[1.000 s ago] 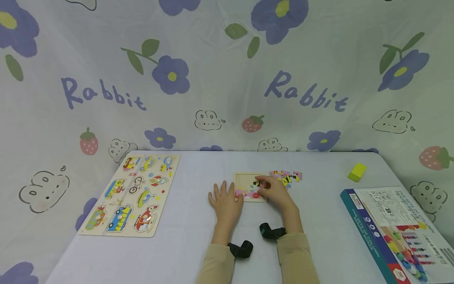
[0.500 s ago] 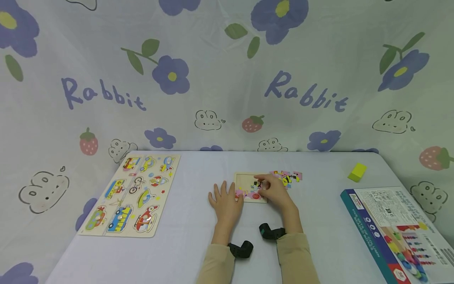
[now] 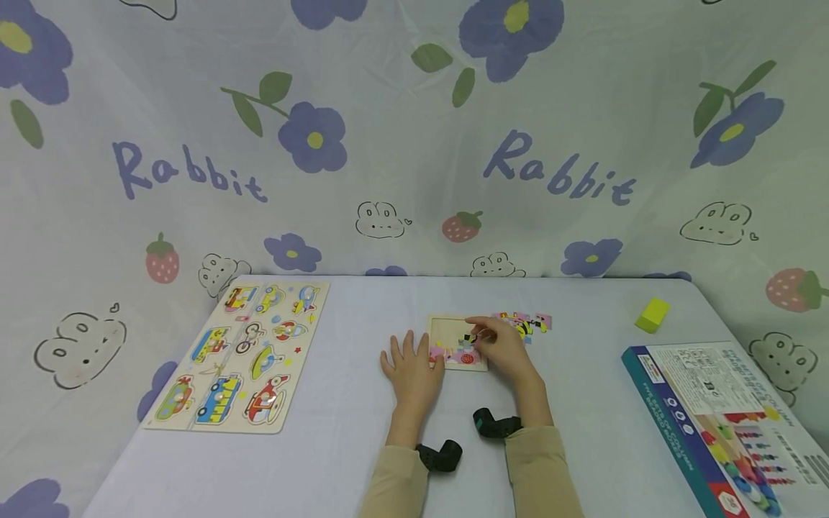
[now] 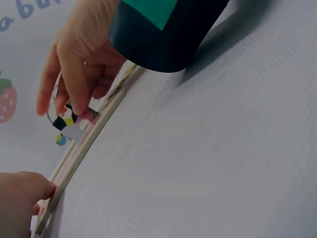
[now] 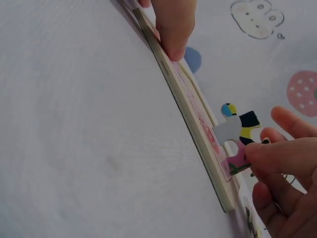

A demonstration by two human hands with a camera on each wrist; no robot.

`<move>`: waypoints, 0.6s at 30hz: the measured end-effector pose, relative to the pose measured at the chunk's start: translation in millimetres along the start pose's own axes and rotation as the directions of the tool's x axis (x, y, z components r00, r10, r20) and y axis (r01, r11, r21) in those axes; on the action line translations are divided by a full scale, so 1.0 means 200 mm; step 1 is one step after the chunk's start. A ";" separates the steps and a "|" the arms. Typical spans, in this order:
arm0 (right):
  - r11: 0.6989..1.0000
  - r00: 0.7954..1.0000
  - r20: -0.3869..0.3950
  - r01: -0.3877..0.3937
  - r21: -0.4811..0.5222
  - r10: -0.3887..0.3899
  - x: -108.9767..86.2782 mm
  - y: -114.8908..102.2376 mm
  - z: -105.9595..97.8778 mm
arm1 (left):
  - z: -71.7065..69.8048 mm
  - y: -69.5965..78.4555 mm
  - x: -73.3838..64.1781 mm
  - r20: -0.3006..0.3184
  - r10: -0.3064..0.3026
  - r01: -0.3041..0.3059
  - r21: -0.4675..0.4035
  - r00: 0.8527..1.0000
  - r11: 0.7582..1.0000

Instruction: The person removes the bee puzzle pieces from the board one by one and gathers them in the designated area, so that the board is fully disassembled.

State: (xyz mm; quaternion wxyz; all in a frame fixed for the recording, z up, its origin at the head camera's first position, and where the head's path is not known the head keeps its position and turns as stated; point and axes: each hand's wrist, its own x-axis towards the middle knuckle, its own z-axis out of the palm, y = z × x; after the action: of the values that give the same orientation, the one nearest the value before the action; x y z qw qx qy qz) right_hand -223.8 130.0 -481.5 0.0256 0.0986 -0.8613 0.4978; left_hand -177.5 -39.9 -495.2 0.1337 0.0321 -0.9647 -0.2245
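Note:
A small wooden jigsaw tray [image 3: 447,326] lies flat on the table, with pink pieces filling its near row. My left hand [image 3: 414,367] rests at its left side, fingers spread, thumb touching the near edge [image 4: 55,191]. Over the tray's right side, my right hand [image 3: 506,350] pinches a jigsaw piece [image 5: 233,131] between thumb and fingers. That piece shows grey, pink, and black and yellow stripes; in the right wrist view it stands tilted up, its lower end at the tray. Several loose jigsaw pieces [image 3: 542,321] lie behind the right hand, partly hidden by it.
A wooden vehicle puzzle board [image 3: 242,352] lies on the left of the table. To the right are a yellow block [image 3: 652,314] and a large toy box [image 3: 719,417]. A printed cloth [image 3: 401,144] hangs behind the table.
The right hand shifts very slightly at the tray's right side, the piece still pinched and now tilted a little differently. The left hand keeps its place.

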 end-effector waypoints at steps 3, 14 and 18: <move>0.999 0.999 -0.039 -0.017 0.043 0.019 0.00 0.00 0.00 | 0.00 0.00 0.00 -0.008 0.004 -0.004 0.002 1.000 1.000; 0.985 0.975 -0.189 -0.091 0.146 0.118 0.00 0.00 -0.03 | -0.01 0.00 0.00 -0.006 0.000 0.000 -0.007 1.000 1.000; 0.974 0.952 -0.256 -0.122 0.191 0.170 0.00 0.03 -0.04 | -0.01 0.01 0.00 -0.010 0.003 -0.003 -0.006 1.000 1.000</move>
State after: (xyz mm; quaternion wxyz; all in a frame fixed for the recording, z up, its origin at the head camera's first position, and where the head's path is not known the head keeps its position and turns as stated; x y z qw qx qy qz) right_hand -226.0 139.4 -482.4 0.0976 -0.0326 -0.8080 0.5801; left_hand -176.8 -39.6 -493.5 0.1389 0.0313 -0.9635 -0.2268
